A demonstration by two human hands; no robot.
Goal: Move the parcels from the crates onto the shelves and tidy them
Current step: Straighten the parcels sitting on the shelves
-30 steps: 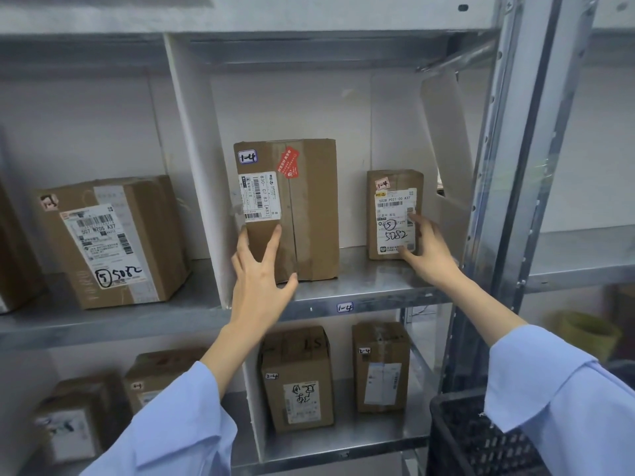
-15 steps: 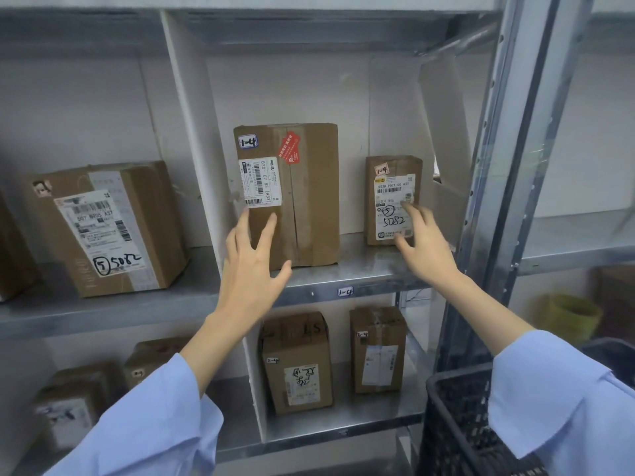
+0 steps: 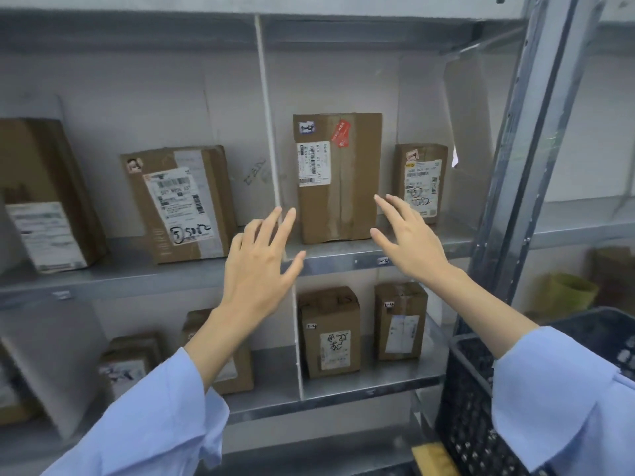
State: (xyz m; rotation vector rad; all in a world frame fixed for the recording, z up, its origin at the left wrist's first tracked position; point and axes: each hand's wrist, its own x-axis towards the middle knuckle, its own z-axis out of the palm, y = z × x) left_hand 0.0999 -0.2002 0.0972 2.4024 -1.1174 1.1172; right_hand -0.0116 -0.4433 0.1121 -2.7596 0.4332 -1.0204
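I see the metal shelves [image 3: 144,269] filling my view, split by a white upright divider [image 3: 269,132], with a black plastic crate [image 3: 460,400] at the lower right. On the upper shelf, left of the divider, a wide brown box [image 3: 206,187] leans to one side; its white label has a barcode and a handwritten circled 5 with digits I can't read for sure. Right of the divider a tall brown box [image 3: 357,176] stands upright, taped down the middle, and a small box [image 3: 421,152] stands just beside it. Two more boxes [image 3: 330,314] stand on the shelf below. My left hand [image 3: 261,266] and right hand [image 3: 409,242] hover in front of the tall box, one each side, fingers spread wide and holding nothing; I cannot tell whether the right fingertips brush the cardboard. The tall box carries a white barcode label [image 3: 312,163], a red sticker [image 3: 342,134] and a small handwritten tag [image 3: 305,127], all too blurred to read
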